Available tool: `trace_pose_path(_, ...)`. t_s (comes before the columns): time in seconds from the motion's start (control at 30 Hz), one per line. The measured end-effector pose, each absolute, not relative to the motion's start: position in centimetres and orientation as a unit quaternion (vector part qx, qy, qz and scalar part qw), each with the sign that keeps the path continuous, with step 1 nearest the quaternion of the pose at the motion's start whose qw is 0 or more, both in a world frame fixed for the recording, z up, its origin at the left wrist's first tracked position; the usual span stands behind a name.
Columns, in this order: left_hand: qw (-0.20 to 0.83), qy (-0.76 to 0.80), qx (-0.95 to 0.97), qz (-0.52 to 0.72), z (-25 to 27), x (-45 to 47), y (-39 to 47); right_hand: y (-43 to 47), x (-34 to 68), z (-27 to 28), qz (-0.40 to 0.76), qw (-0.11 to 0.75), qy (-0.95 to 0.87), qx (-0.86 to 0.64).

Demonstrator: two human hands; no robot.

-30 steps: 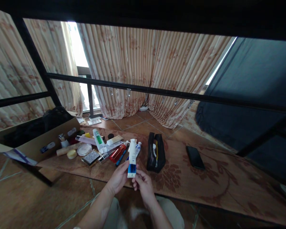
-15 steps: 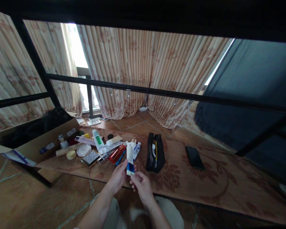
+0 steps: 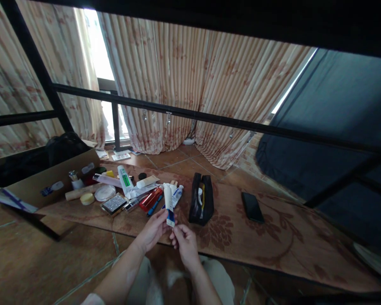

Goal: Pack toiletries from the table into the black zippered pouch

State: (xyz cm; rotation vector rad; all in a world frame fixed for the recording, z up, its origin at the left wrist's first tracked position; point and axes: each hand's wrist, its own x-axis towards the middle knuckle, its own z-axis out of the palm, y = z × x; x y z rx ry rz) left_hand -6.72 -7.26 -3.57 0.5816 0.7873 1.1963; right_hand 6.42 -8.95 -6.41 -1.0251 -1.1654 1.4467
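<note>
My left hand is closed around the lower part of a white and blue squeeze tube, which points away from me with its flat crimped end nearest. My right hand has its fingers curled, with thumb and fingertips at that flat end. Just beyond the tube lie another white tube with blue print, a red bottle and a blue pen-like stick. A black zip pouch stands unzipped to the right, with a white item and something yellow inside.
Left on the brown patterned mat lie a glittery compact, a round clear-lidded case, a green-white tube and other cosmetics. A cardboard box stands far left. A black phone lies right. Dark bars cross ahead.
The view has shifted slightly, so the scene sits a little further left and higher. Both hands stay on the tube, the right fingertips now more curled at its flat end.
</note>
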Motion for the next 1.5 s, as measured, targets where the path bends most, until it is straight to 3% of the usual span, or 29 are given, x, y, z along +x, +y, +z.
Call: trace_pose_path(1.5, 0.695, 0.389, 0.278, 0.537, -4.1, -6.2, -6.9, -9.2, 6.5, -6.6, 0.566, 0.477, -0.498, -0.452)
